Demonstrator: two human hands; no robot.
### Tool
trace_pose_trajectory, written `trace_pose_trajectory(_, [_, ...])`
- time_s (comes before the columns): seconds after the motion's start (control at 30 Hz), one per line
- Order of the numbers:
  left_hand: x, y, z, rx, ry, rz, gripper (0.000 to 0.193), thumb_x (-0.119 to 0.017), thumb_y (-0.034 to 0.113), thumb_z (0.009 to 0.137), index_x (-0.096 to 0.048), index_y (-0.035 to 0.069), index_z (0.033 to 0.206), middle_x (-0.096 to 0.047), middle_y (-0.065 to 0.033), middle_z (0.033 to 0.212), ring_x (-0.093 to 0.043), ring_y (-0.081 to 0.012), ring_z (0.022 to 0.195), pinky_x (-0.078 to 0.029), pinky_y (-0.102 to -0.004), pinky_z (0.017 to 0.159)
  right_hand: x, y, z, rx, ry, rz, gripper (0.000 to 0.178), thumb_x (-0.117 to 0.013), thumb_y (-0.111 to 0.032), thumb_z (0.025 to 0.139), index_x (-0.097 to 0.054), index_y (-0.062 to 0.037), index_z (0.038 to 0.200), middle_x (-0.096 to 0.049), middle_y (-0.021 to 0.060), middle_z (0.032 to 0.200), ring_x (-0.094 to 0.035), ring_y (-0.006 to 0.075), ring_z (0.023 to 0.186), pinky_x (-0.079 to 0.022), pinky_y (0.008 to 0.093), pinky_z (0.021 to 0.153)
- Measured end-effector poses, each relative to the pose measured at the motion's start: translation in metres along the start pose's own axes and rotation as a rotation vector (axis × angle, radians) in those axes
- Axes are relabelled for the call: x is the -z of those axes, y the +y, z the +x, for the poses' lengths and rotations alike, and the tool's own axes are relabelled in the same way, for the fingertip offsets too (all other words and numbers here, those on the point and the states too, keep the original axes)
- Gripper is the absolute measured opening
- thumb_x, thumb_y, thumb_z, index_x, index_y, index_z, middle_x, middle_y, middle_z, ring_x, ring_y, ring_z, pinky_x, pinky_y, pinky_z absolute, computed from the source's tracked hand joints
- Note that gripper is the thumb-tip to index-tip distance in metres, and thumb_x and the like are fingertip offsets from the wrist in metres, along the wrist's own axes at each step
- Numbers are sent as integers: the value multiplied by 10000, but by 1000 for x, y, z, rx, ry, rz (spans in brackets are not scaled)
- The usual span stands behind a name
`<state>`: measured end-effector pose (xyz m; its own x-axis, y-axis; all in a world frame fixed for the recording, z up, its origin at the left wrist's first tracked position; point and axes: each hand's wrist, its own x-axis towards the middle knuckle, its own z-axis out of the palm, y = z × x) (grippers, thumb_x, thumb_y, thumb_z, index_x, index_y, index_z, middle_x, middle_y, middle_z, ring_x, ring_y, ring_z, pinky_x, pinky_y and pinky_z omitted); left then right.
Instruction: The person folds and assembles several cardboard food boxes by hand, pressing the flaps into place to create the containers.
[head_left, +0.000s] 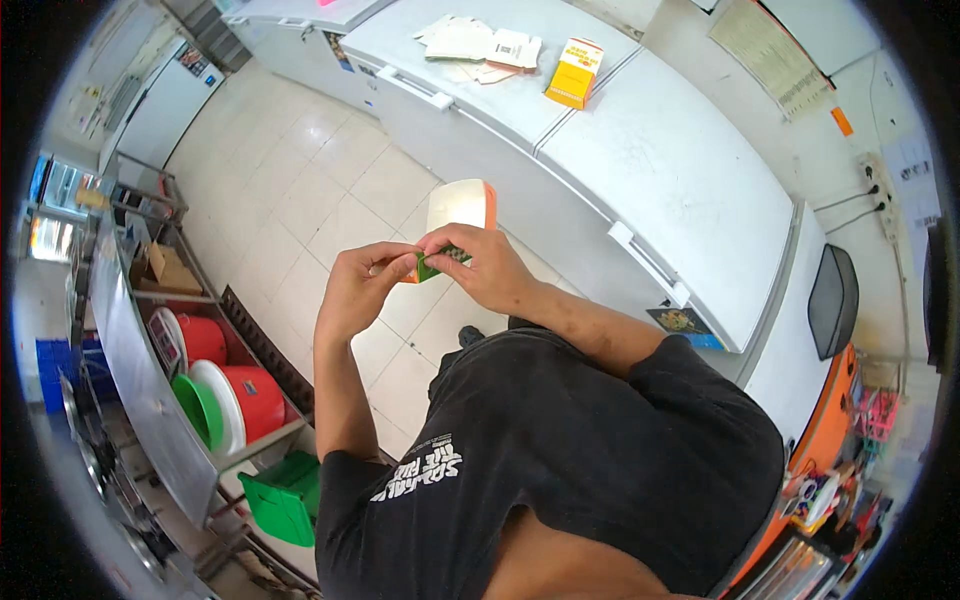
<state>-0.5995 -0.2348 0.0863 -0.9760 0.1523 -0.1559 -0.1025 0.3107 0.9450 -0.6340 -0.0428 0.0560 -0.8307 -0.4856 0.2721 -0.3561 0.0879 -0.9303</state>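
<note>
Over the tiled floor in front of my body, both hands work on a paper carton (461,204). Its broad panel is white, one side is orange, and a green edge shows between my fingertips. My left hand (362,283) pinches the green edge with thumb and fingers. My right hand (486,266) is closed on the same edge from the other side, its fingertips nearly touching those of the left. The carton's underside is hidden by my hands. A yellow-and-orange box (575,74) rests on the white chest freezer (680,150) beyond, beside several flat cartons (470,42).
At left, a metal rack (150,365) holds red tubs (255,403), a green basin (196,411) and a cardboard box (165,270). A green bin (284,500) stands low beside it. Freezers line the far and right side. At lower right, an orange surface (815,430) carries clutter.
</note>
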Motion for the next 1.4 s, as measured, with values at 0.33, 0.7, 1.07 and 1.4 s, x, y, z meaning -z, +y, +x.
trace_pose_trajectory(0.33, [74, -7, 143, -62, -29, 72, 189, -627, 144, 904, -670, -37, 937, -648, -67, 850, -618, -133, 787, -504, -260, 724, 23, 60, 141, -102, -39, 44, 139, -686, -140, 838, -610, -28, 871, -672, 63, 802, -635, 161, 722, -444, 326, 880])
trace_pose_trajectory(0.7, [120, 60, 305, -248, -175, 371, 169, -629, 156, 903, -686, 6, 957, -616, -63, 888, -563, -161, 840, -468, -283, 727, 106, 107, 275, -119, -138, 453, 163, -683, -113, 857, -560, -25, 917, -653, 47, 885, -609, 91, 795, -493, 235, 715])
trace_pose_trajectory(1.07, [33, 30, 441, -439, -20, -54, 304, -559, 236, 958, -554, -16, 1126, -585, -100, 1082, -556, -148, 972, -474, -284, 774, 140, 152, 320, -224, 721, 597, 117, -638, -44, 879, -550, -23, 953, -645, 56, 928, -615, 91, 833, -499, 218, 728])
trace_pose_trajectory(1.4, [1, 42, 547, -260, -437, -197, 351, -491, 301, 991, -633, -17, 946, -617, -11, 816, -512, -46, 709, -422, -209, 629, 195, 151, 305, -454, 1128, 131, 481, -576, -476, 881, -638, -3, 944, -647, 114, 830, -604, 194, 751, -472, 322, 696])
